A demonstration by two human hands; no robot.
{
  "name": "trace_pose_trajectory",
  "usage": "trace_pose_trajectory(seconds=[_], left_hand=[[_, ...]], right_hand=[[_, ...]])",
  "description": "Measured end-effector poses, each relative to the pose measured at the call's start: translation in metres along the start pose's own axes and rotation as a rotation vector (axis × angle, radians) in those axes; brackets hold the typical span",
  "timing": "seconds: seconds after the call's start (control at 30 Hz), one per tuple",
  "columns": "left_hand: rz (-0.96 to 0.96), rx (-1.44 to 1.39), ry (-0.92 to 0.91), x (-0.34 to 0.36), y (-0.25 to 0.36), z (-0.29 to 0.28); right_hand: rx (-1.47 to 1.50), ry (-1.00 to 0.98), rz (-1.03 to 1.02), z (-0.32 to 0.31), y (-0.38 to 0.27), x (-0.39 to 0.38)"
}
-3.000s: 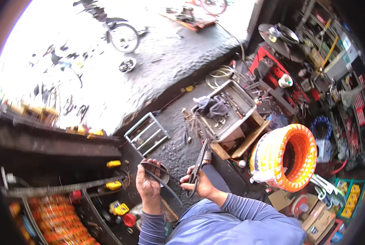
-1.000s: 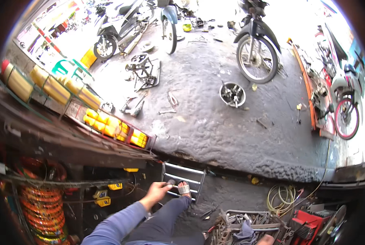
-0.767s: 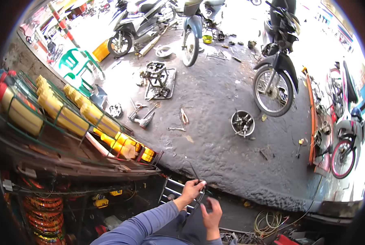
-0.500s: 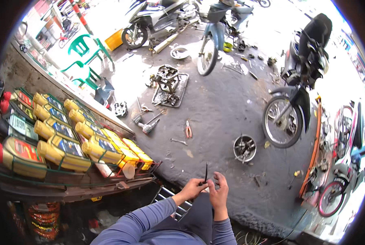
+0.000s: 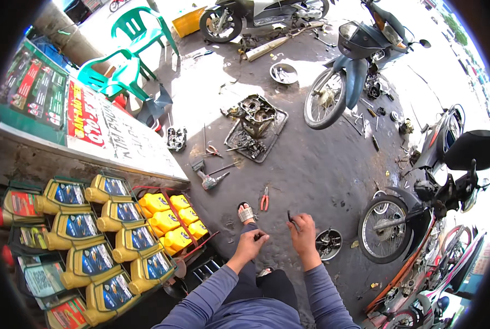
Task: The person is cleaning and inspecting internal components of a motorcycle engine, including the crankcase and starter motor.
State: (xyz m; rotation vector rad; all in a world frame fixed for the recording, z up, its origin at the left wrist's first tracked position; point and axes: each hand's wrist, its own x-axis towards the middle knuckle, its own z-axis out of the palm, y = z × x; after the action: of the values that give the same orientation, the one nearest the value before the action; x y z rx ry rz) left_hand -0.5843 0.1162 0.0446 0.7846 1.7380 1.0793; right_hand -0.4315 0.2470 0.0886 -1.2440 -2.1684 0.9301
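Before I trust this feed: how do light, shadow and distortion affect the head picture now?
Head view: glare whitens the ground beside a green plastic chair; shadow surrounds the slatted metal frame; fisheye bending and black corners mark the rim; left hand and right hand look fairly sharp, the latter's dark strip too small to identify.

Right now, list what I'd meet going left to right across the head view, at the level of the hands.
Gold bottles, yellow bottles, left hand, right hand with a dark strip, metal bowl, motorcycle front wheel.
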Motion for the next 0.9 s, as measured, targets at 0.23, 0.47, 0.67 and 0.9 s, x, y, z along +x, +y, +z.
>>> trace_pose_trajectory(seconds=[0.23, 0.47, 0.67, 0.9], left_hand=[[-0.356, -0.153, 0.048, 0.182, -0.03, -0.04], [-0.412, -0.534, 0.155, 0.37, -0.075, -0.045], [0.042, 0.132, -0.025, 0.532, -0.169, -0.041], [-0.157, -0.159, -0.445, 0.66, -0.229, -0.075]], right_hand=[[-0.444, -0.198, 0.217, 0.057, 0.189, 0.14], [-0.711, -0.544, 0.363, 0.161, 0.363, 0.259], [-0.777, -0.797, 0.605, 0.251, 0.497, 0.354], [0.441, -0.647, 0.108, 0.385, 0.376, 0.433]])
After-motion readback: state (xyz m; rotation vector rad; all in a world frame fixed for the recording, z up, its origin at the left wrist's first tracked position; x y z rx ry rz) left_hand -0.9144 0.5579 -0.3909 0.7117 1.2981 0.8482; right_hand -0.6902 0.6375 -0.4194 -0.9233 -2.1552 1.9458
